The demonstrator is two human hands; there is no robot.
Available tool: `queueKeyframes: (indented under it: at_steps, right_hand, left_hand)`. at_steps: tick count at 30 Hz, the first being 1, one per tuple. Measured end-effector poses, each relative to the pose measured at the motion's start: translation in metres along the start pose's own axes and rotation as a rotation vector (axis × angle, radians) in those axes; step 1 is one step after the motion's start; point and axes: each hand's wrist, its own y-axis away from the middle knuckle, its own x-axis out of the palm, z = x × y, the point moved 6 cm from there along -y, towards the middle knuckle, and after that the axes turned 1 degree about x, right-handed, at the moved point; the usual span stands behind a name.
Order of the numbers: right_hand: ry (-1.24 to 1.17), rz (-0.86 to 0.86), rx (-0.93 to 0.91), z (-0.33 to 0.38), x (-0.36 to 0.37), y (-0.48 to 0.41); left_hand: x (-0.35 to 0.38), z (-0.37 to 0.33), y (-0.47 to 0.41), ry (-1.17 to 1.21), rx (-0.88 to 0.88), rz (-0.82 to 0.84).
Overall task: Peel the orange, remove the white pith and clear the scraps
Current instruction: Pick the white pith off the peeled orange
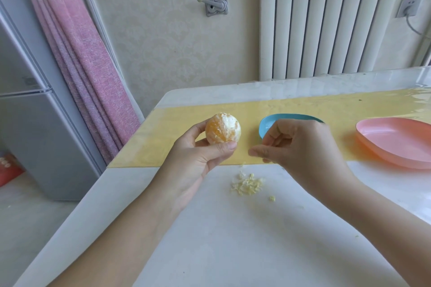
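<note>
Head view: the left hand grips the peeled orange, fingers curled round it above the worktop. The right hand curls its fingers together beside it; I cannot tell whether they pinch anything. Pith scraps lie just below them, with a blue dish behind.

The left hand holds the peeled orange between thumb and fingers above the yellow mat, patches of white pith still on it. The right hand hovers beside it with fingers curled and thumb against forefinger, in front of a blue dish. A small heap of pith scraps lies on the white counter below the hands, and a pink dish sits at the right.
</note>
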Motion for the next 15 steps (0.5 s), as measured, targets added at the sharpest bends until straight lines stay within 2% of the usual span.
queueKeyframes:
  at_steps: [10,15]
  right_hand:
    - [0.023,0.073,-0.040,0.003,0.006,0.004]
    - [0.208,0.190,-0.125,0.003,0.019,0.007]
  left_hand:
    - [-0.002,0.002,0.000,-0.008,-0.008,-0.033]
    - [-0.004,0.004,-0.001,-0.013,-0.015,-0.040]
